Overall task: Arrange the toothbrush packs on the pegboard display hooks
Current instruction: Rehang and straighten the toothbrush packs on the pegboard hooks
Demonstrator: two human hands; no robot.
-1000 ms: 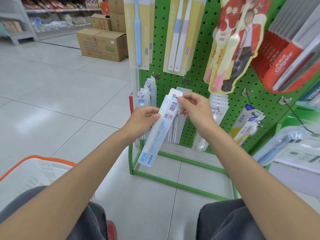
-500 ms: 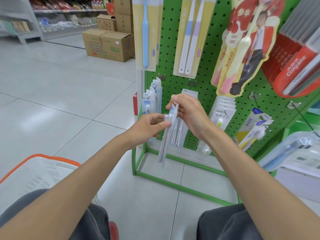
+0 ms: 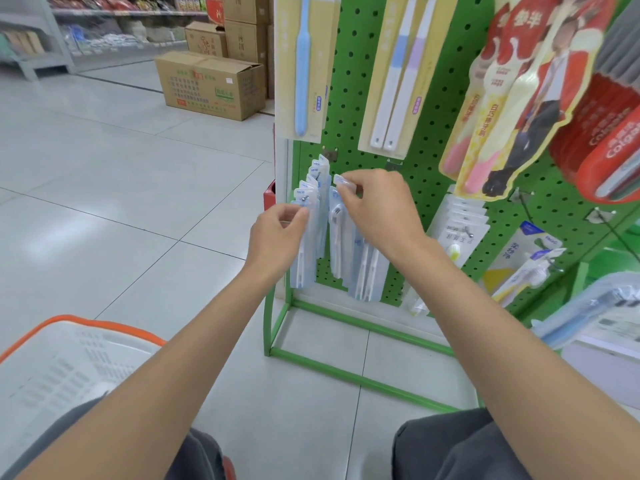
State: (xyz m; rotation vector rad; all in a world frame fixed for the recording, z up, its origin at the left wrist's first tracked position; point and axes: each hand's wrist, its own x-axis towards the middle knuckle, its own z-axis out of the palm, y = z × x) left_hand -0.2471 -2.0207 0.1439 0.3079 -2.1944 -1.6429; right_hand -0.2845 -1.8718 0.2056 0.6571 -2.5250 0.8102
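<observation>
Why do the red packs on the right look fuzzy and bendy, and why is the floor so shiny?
Head view: the wide lens curves and softens its edges, so the red Colgate packs look smeared; the floor tiles reflect pale light as glare; mid-frame, the right hand pinching a toothbrush pack looks fairly sharp.

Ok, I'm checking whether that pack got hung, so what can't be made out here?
Head view:
Middle hook: prong hidden behind the right hand, so whether the held pack is on it is unclear.
Left hand grip on the hanging packs: blurred into clear plastic.
Basket: cut by left edge, covered by forearm.
Pack print: too small.
</observation>
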